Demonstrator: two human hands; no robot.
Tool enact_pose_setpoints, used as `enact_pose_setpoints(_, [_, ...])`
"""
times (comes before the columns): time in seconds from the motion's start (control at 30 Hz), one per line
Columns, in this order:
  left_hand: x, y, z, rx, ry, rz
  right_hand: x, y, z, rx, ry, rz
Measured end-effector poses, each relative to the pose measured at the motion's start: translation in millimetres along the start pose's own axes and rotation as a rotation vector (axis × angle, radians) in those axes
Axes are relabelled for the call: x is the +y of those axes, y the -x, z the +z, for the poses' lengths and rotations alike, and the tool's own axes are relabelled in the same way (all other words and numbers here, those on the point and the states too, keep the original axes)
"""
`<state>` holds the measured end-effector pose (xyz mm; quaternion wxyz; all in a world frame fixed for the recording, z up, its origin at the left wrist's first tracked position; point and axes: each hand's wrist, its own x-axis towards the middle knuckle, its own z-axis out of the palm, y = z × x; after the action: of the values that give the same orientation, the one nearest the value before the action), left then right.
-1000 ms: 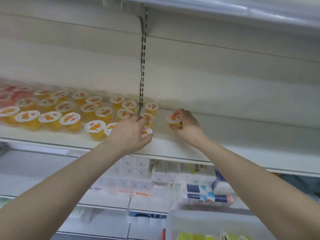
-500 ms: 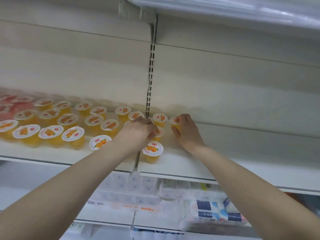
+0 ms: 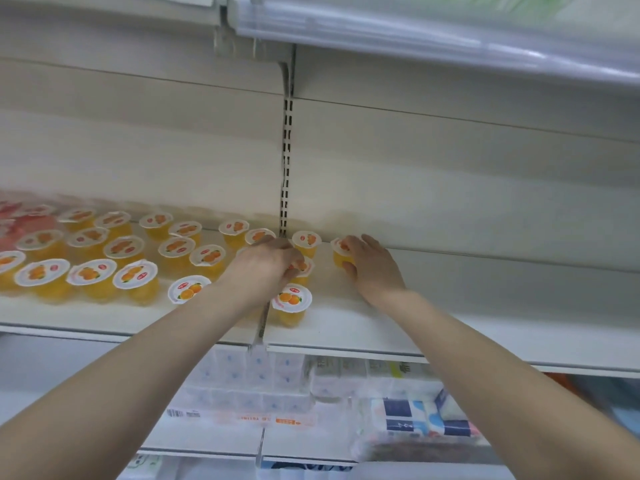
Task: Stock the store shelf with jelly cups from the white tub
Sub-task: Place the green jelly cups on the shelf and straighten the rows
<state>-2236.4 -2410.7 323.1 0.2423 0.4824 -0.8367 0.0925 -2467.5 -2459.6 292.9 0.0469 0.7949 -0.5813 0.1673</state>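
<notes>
Several orange jelly cups with white foil lids stand in rows on the white store shelf. My right hand grips one jelly cup at the back of the shelf, just right of the slotted upright. My left hand has its fingers curled round another cup in the middle row. One more cup stands in front of that hand near the shelf edge. The white tub is out of view.
The slotted metal upright splits the shelf's back wall. The shelf above has a clear plastic price strip. Below are packs of tissue and a blue and white pack. Pink cups stand far left.
Both hands reached further back on the shelf with their cups. The left hand left one cup standing near the front edge. The view tilted up, and the tub dropped out of sight.
</notes>
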Motion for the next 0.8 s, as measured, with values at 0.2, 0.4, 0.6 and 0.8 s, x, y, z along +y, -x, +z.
enact_pose_setpoints(0.2, [19.6,0.7,-13.0,-0.010,-0.040,-0.004,9.9,18.3,-25.5,-0.116,0.131,-0.076])
enact_pose_setpoints(0.4, [71.1,18.6,-25.5,0.060,-0.037,0.096,32.6,90.6,-61.3,0.069,0.211,-0.218])
enact_pose_setpoints(0.6, [137.8,70.6,-7.0,0.022,0.095,0.106,53.1,206.8,-75.7,0.095,0.236,-0.233])
enact_pose_setpoints(0.8, [200.1,156.4,39.3,-0.060,0.181,0.074,57.9,337.9,-35.0,-0.034,0.179,-0.196])
